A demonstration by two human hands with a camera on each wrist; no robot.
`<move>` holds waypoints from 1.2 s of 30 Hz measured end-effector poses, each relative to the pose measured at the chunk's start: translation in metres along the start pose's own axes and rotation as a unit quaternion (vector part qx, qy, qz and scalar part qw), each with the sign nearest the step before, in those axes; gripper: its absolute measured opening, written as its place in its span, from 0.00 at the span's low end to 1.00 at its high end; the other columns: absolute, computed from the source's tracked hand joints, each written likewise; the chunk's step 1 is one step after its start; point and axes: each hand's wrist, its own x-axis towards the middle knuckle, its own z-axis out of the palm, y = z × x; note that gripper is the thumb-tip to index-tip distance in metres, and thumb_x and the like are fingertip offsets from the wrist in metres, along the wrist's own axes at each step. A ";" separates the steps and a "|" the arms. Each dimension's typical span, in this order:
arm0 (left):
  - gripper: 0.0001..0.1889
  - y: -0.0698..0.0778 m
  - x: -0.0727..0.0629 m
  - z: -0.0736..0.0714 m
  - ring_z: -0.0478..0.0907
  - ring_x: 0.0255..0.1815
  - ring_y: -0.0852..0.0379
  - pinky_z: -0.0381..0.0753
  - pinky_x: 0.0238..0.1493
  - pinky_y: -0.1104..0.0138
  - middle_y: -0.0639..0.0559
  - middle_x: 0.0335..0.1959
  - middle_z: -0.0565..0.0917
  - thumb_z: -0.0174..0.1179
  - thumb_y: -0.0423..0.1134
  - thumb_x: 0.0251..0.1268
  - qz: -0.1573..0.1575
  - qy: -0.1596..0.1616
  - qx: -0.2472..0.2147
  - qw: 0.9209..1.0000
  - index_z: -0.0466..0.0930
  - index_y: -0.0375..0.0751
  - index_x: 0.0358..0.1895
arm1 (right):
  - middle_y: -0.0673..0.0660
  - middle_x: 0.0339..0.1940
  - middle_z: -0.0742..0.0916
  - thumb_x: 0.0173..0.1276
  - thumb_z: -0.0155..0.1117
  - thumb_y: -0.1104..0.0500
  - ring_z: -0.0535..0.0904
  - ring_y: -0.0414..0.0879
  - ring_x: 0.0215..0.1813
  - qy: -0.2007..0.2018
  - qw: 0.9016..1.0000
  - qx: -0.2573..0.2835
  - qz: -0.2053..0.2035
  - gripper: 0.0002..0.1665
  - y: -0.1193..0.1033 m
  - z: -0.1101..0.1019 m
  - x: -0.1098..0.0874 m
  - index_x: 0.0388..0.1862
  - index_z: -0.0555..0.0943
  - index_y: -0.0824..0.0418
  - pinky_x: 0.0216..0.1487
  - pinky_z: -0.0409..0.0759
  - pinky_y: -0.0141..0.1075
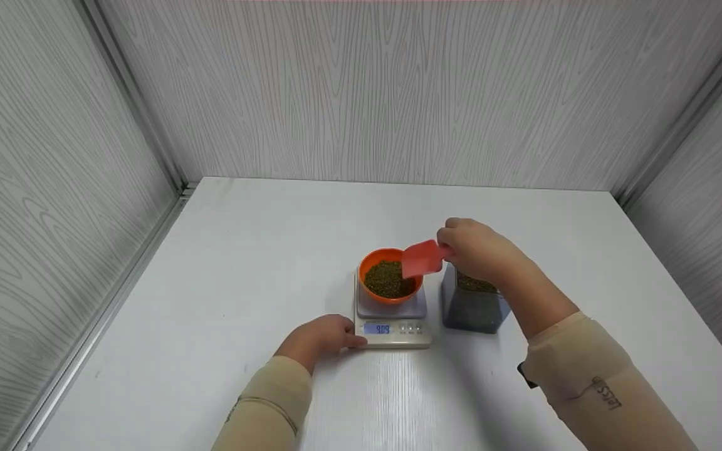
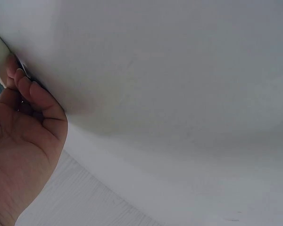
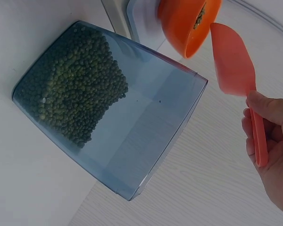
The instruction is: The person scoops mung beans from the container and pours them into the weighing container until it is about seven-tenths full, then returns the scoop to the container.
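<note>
An orange bowl (image 1: pixel 378 295) with green mung beans (image 1: pixel 387 279) in it stands on the pan of a white kitchen scale (image 1: pixel 392 342). Its display is lit with digits. My left hand (image 1: pixel 326 335) holds the scale's front left corner, the thumb over the front edge; in the left wrist view the fingertips (image 2: pixel 24 84) meet the scale's side. By its handle, my right hand (image 3: pixel 273 125) grips a red scoop (image 3: pixel 233 61), tilted over the bowl's right rim. No beans show on the part of the scoop in sight. Beneath this hand is a clear bluish container (image 3: pixel 146 103), partly filled with mung beans.
The container stands close to the right of the scale on a white table (image 1: pixel 223 263). Grey wood-grain panels (image 1: pixel 361 94) enclose the table at the back and both sides. The right forearm reaches over the table's right part.
</note>
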 end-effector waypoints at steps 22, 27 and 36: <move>0.16 -0.003 0.001 0.001 0.66 0.27 0.55 0.61 0.31 0.63 0.53 0.21 0.67 0.60 0.53 0.57 0.008 0.005 -0.021 1.000 0.69 0.47 0.22 | 0.56 0.31 0.79 0.58 0.61 0.69 0.73 0.50 0.34 -0.003 0.992 0.103 0.077 0.06 0.050 -0.032 -0.032 0.34 0.79 0.62 0.37 0.75 0.42; 0.16 -0.003 0.001 0.001 0.66 0.28 0.55 0.62 0.32 0.63 0.53 0.21 0.69 0.60 0.53 0.56 0.007 0.005 -0.027 1.000 0.70 0.47 0.23 | 0.56 0.29 0.79 0.58 0.60 0.69 0.73 0.50 0.33 -0.023 0.989 0.095 0.108 0.04 0.067 -0.035 -0.042 0.33 0.79 0.64 0.35 0.74 0.43; 0.16 -0.003 0.001 0.001 0.66 0.26 0.55 0.62 0.30 0.64 0.53 0.21 0.69 0.60 0.52 0.57 0.009 -0.001 -0.032 0.999 0.72 0.46 0.23 | 0.58 0.29 0.79 0.58 0.58 0.70 0.74 0.50 0.32 -0.051 0.987 0.064 0.141 0.06 0.078 -0.002 -0.042 0.34 0.79 0.66 0.35 0.75 0.44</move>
